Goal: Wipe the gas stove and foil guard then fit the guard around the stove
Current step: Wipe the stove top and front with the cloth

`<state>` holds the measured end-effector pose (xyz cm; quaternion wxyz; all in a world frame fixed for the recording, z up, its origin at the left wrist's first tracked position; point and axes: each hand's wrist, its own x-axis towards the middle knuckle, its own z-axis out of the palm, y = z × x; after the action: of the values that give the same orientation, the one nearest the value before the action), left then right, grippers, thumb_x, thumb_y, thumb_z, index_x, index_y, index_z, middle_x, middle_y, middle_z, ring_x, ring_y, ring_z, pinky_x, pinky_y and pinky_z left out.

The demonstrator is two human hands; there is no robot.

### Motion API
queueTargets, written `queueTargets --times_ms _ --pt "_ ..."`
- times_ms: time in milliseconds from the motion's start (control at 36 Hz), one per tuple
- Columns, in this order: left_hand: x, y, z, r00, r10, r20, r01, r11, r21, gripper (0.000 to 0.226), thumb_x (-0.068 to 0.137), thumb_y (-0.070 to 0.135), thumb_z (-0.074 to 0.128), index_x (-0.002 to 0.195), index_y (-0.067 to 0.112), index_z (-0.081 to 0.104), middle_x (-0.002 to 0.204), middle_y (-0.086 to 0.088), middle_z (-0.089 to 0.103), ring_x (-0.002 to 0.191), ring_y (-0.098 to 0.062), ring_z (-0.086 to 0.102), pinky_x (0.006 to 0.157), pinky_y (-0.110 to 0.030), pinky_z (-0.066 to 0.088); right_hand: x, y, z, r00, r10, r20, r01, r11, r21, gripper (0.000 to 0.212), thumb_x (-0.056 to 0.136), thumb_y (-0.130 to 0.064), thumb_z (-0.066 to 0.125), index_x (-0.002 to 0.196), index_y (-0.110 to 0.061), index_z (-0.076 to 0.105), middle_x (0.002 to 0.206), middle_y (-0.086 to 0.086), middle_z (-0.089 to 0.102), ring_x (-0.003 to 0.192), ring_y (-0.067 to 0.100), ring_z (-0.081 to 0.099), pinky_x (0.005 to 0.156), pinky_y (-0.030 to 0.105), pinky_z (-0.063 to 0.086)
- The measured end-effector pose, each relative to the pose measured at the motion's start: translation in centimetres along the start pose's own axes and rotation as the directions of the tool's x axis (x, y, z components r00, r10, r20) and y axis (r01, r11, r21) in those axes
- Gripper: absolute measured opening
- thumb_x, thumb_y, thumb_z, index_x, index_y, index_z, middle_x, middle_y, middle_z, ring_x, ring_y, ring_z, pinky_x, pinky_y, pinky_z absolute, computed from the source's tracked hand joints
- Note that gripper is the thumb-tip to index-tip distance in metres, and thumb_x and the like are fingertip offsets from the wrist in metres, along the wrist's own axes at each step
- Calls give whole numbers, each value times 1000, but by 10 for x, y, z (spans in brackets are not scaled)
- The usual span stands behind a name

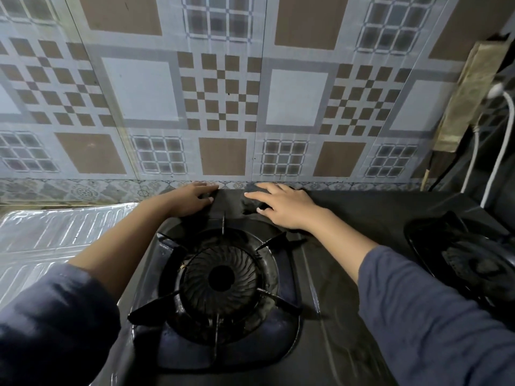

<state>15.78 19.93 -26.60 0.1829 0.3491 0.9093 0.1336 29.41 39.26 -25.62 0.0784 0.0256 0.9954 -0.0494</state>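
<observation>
The black gas stove (328,302) fills the middle of the view, with its round burner (220,277) and pan supports in front of me. My right hand (281,207) presses a dark cloth (249,203) onto the stove's back edge, just behind the burner. My left hand (191,200) rests on the stove's back left corner, fingers slightly apart and holding nothing. The silver ribbed foil guard (55,235) lies flat on the counter to the left of the stove, partly hidden by my left arm.
A patterned tiled wall (223,93) rises directly behind the stove. A second burner (471,260) sits at the right edge. White cables (498,151) and a worn board hang at the far right.
</observation>
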Motion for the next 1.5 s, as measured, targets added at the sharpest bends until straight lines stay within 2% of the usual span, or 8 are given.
queueTargets --times_ms 167,250,472,778,972,1194,1333,1500 --pt "0 0 2 1000 -6 -8 6 1000 -10 49 98 26 40 145 25 27 155 -5 22 144 -23 18 118 -37 12 8 5 0 983 -178 33 169 967 188 44 97 -38 39 140 -43 31 156 -9 14 144 20 7 115 41 13" --pt "1 0 3 1000 -12 -11 12 1000 -3 49 98 27 39 145 26 27 155 -6 22 144 -24 18 118 -38 12 10 4 -1 973 -228 37 215 953 213 42 98 -36 39 139 -42 33 156 -8 15 143 20 7 115 40 9" --pt "3 3 2 1000 -30 -3 30 1000 3 49 98 25 40 145 27 28 154 -6 25 143 -24 21 118 -39 15 19 0 1 947 -321 30 311 934 176 41 98 -34 40 135 -49 36 154 -9 18 142 20 11 115 50 13" --pt "12 19 -2 999 -13 40 9 993 116 48 97 23 41 144 22 30 152 -8 28 139 -27 28 117 -40 21 -2 21 1 944 -331 -9 327 926 187 40 97 -23 44 133 -41 44 151 -7 27 140 19 18 113 39 15" --pt "34 61 5 988 53 146 -78 983 166 49 96 25 42 143 23 31 148 -7 37 132 -27 38 111 -43 30 -44 67 5 984 -179 -15 179 974 138 42 98 -30 41 135 -49 36 152 -9 23 141 18 16 114 43 19" --pt "54 112 23 972 130 197 -160 977 143 49 95 22 43 143 23 31 143 -9 43 128 -29 43 109 -45 32 -93 120 4 987 160 8 -159 976 149 43 100 -36 34 140 -49 26 155 -9 15 143 21 10 114 43 17" --pt "56 138 35 962 211 174 -236 962 136 47 96 21 41 142 24 32 142 -8 43 128 -28 42 109 -44 31 -102 140 7 916 401 -12 -389 895 220 43 100 -35 31 142 -43 25 157 -2 12 142 31 11 114 48 16" --pt "61 154 51 967 211 145 -232 961 149 52 98 23 34 147 28 18 158 -5 10 145 -27 13 118 -48 12 -88 120 10 757 653 -21 -613 721 324 42 100 -27 32 141 -35 28 154 2 15 137 37 16 110 58 21"
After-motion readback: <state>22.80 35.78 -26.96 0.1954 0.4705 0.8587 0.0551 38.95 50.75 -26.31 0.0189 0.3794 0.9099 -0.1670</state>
